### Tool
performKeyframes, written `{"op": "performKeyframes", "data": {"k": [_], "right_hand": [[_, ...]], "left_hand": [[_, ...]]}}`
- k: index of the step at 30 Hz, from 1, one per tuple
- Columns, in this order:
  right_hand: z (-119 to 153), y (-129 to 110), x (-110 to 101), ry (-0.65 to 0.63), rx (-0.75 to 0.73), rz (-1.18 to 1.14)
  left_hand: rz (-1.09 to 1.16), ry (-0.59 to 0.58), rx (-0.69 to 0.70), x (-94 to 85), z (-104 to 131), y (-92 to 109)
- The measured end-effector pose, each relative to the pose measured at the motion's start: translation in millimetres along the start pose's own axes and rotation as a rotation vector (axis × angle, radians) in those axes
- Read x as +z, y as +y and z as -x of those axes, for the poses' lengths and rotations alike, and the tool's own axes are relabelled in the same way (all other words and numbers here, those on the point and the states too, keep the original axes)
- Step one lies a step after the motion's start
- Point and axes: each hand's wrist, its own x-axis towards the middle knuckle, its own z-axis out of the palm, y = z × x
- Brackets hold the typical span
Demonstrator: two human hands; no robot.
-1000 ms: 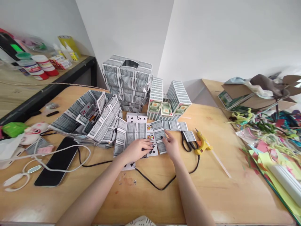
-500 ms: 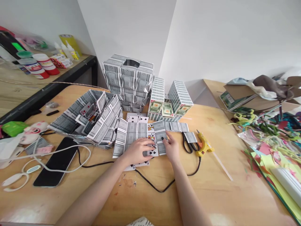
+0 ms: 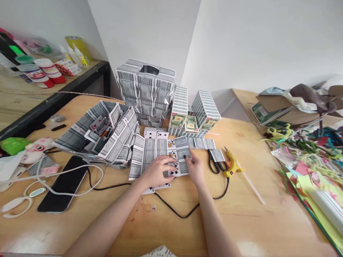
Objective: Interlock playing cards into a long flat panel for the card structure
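Note:
A flat panel of joined playing cards point(image 3: 149, 150), mostly backs up, lies on the table in front of me. My left hand point(image 3: 158, 172) rests on its lower middle with the fingers spread, over face-up cards. At the panel's right side, my right hand point(image 3: 195, 167) touches a strip of grey-backed cards point(image 3: 182, 142) with its thumb and fingers apart. Single cards with spades point(image 3: 156, 134) stick out at the panel's top edge, and others show below my left hand. Right of my right hand, black-handled scissors point(image 3: 213, 165) lie partly under a card.
A yellow glue gun point(image 3: 233, 165) lies right, its black cable crossing the front. An open card-built box point(image 3: 88, 132), a tall card structure point(image 3: 147, 91) and stacked card boxes point(image 3: 205, 110) stand behind. A phone point(image 3: 64, 184) and white cable lie left; craft scraps point(image 3: 308, 153) lie right.
The right-hand strip of cards now lies closer against the face-up cards beside my left hand. Both hands stay in nearly the same place.

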Motion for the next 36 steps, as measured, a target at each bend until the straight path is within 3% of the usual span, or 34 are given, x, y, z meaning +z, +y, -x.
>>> {"op": "performKeyframes", "data": {"k": [8,17,36], "right_hand": [[1,5,0,-0.021,-0.019,-0.003],[12,-3,4,0.176,-0.049,0.167],[16,-7,8,0.226,-0.088,0.239]], "left_hand": [[0.003,0.005,-0.035,1.2,-1,1],[0.017,-0.001,-0.076,1.9,0,3],[-0.003,-0.013,-0.06,0.3,-1,3]]}}
